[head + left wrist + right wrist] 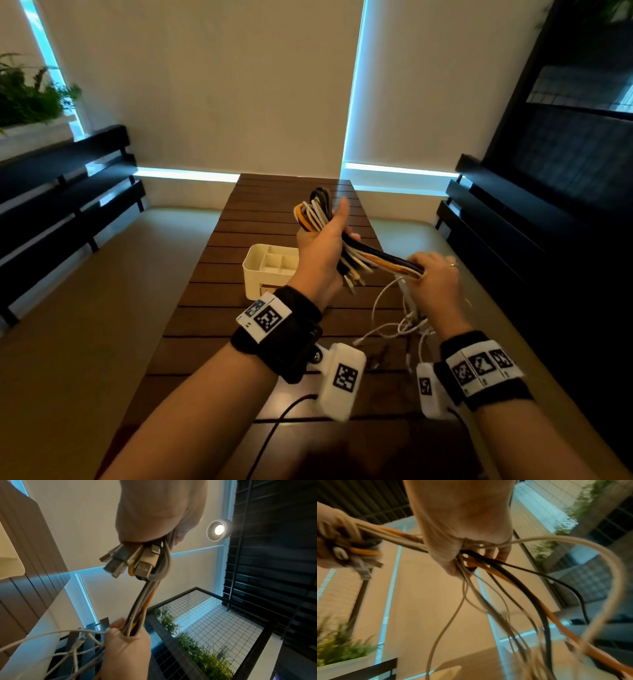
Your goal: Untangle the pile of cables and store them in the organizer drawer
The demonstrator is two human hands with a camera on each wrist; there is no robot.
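My left hand (322,240) grips a folded bundle of cables (315,209) in white, orange and black, raised above the table. Several USB plugs (126,559) stick out below its fist (159,513). The bundle runs down and right as a straight run of cables (380,257) into my right hand (430,277), which grips it too (462,534). Below the right hand, loose cable tails (505,601) hang down to a tangle of white cables (397,325) on the table. The white organizer (253,270) with open compartments stands just left of my left wrist.
The brown slatted table (239,325) runs away from me, with black benches (61,195) along both sides. A potted plant (27,99) stands at the far left. A black cord (274,431) leads from the wrist camera across the near table.
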